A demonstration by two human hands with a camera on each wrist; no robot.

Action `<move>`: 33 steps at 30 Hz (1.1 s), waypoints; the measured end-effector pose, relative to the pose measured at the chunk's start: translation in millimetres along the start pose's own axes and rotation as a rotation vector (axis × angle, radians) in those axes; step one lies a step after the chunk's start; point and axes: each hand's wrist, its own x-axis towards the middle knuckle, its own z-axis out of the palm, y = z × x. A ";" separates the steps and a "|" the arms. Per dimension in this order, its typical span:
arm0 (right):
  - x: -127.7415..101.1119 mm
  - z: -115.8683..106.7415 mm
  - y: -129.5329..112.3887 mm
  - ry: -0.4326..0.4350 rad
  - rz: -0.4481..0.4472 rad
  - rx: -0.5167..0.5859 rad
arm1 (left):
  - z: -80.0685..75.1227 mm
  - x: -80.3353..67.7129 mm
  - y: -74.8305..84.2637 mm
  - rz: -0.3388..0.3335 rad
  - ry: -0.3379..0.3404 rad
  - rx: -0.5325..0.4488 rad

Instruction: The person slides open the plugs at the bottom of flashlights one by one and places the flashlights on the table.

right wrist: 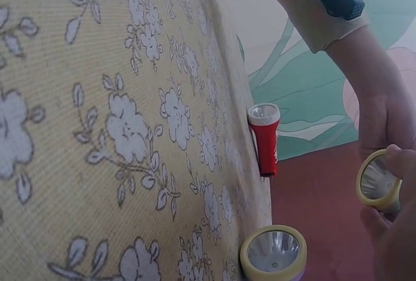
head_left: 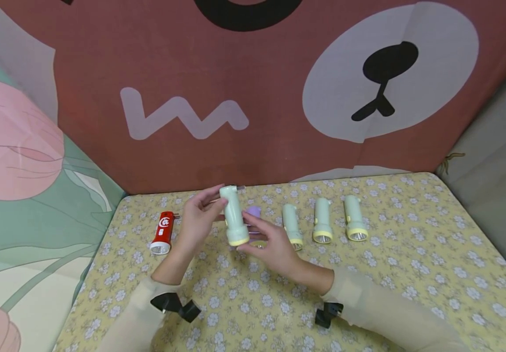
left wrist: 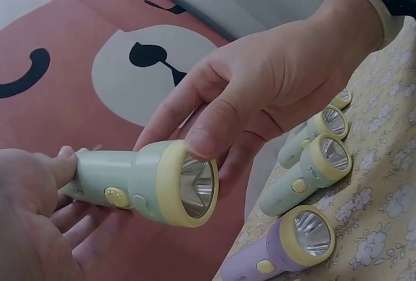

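Note:
Both hands hold a pale green flashlight (head_left: 234,217) with a yellow rim above the table, lens end toward the person. The left hand (head_left: 197,215) grips its tail end between thumb and fingers. At the lens end, the right hand (head_left: 275,244) pinches the head, its thumb on the yellow rim in the left wrist view. That view also shows the yellow switch (left wrist: 117,196) on the body. Behind the held one, a purple flashlight (head_left: 253,212) lies on the table, partly hidden by the right hand.
Three more pale green flashlights lie in a row to the right, among them a middle one (head_left: 322,220) and a far right one (head_left: 354,215). A red flashlight (head_left: 165,230) with a white head lies at the left. A flowered cloth (head_left: 244,313) covers the table; a printed curtain (head_left: 235,161) hangs behind.

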 end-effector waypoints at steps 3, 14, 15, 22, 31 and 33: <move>-0.7 0.4 1.2 0.002 0.003 0.001 | 1.1 0.9 -0.4 -0.014 0.019 -0.034; 3.4 -0.2 -4.3 0.063 0.074 0.033 | 0.4 -0.8 0.0 0.034 -0.002 -0.048; 4.1 -0.2 -5.0 0.068 0.082 0.038 | 0.2 -1.2 0.2 0.038 -0.008 -0.046; 6.9 -0.1 -7.6 0.083 0.093 0.057 | 0.5 -3.5 -2.5 0.064 -0.011 -0.008; 12.7 3.0 -12.4 0.080 0.102 0.165 | 6.8 -10.7 -9.2 0.129 0.066 0.020; 15.0 4.9 -13.5 0.084 0.115 0.193 | 7.5 -11.2 -9.1 0.142 0.068 0.032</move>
